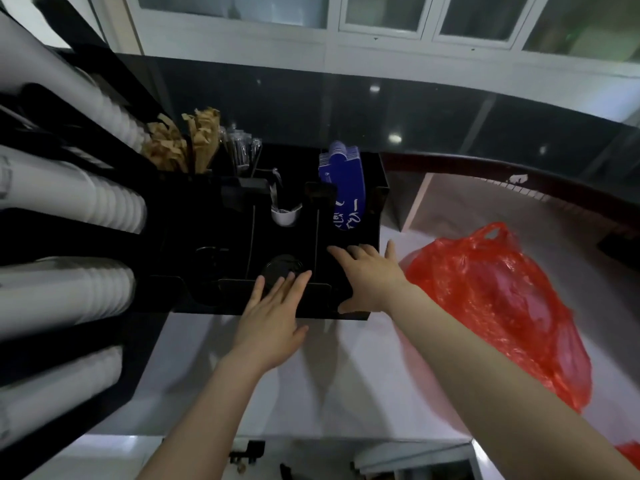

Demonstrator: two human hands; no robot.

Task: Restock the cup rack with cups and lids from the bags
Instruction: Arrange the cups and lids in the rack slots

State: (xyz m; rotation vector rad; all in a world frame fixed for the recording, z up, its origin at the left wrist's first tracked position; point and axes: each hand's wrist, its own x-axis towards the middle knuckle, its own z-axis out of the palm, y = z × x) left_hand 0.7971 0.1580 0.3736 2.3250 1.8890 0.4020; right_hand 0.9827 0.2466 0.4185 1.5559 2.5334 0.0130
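Observation:
A black organiser tray (375, 202) sits on the white counter, split into compartments. My left hand (273, 320) lies flat with straight fingers at the front of the middle compartment, fingertips at a black lid (278, 266). My right hand (367, 275) rests spread over the right front compartment, thumb on the front wall. It holds nothing. At the left a black cup rack (41, 244) carries stacks of white cups (69, 292) lying sideways. A red plastic bag (498, 306) lies on the counter to the right.
Blue card sleeves (343, 188) stand in the tray's back right compartment. Brown paper napkins (183, 140) and wrapped straws (240, 147) fill the back left. A small white cup (285, 214) sits mid-tray. A dark glossy ledge (450, 109) runs behind.

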